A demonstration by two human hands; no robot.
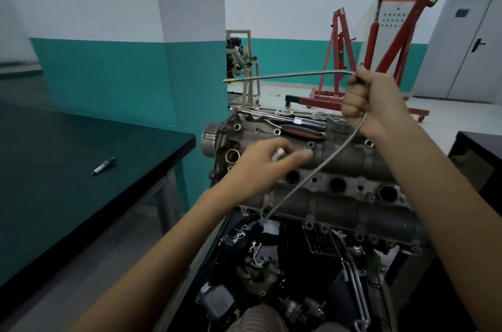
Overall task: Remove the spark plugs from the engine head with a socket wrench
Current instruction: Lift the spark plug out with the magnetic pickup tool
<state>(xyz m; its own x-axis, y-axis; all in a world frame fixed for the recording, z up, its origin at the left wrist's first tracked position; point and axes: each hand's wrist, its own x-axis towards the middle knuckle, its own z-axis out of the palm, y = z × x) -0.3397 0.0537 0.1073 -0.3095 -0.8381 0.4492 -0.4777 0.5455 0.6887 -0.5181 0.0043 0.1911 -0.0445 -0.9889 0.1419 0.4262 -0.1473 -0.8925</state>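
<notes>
The engine head (312, 174) is lying under both hands, its plug wells open upward. The right hand (372, 103) is clenching a flexible pickup tool (312, 174), looped clear above, probably for fishing plugs out. The left hand (260, 166) is pinching a spark plug (278, 153) at its fingertips, likely carrying it toward another spark plug on the table (103, 166).

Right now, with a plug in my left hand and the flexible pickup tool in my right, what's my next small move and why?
Probably carry the spark plug pinched in your left hand to the black table and lay it beside the plug already there. Your right hand grips the flexible tool, clear of the engine head.
</notes>
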